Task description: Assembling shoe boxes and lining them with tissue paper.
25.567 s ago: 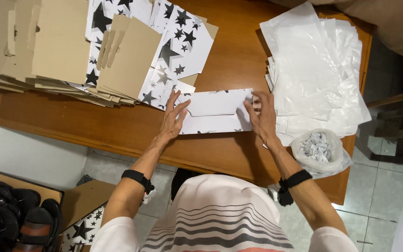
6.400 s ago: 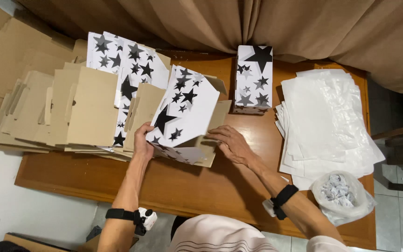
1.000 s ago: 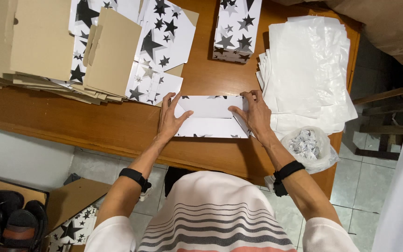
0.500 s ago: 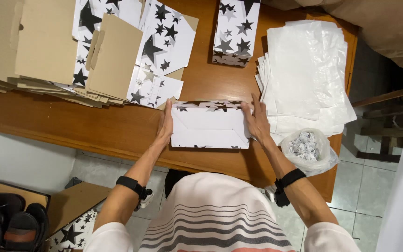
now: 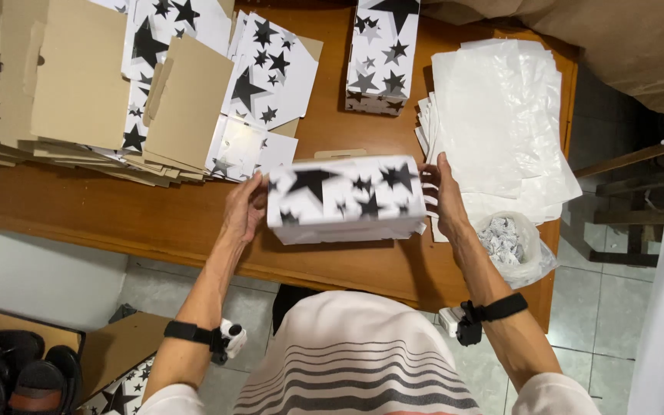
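Held in the middle of the frame, a little above the near edge of the brown wooden tabletop: a white folded box with black stars, long side lying across. Pressed flat against its left end, the left hand, fingers close together and holding the box. Pressed against its right end, the right hand, fingers stretched upward along the side and holding it too. On each wrist a black strap with a small device.

Upper left of the frame: a wide pile of flat brown cardboard sheets, unfolded, brown side up. Mixed into it and spreading toward the centre, flat star-printed blanks, white with big and small black stars. Top centre: a finished star box standing upright, well apart from the held one. Upper right: a stack of thin white paper sheets, slightly fanned, reaching close to the right hand. Just below this stack, at the right edge of the tabletop: a clear plastic bag with small crumpled silvery pieces.

Lower left corner, on the floor: an open brown carton with star print showing, and beside it dark shoes. Bottom centre: a white shirt with grey stripes.
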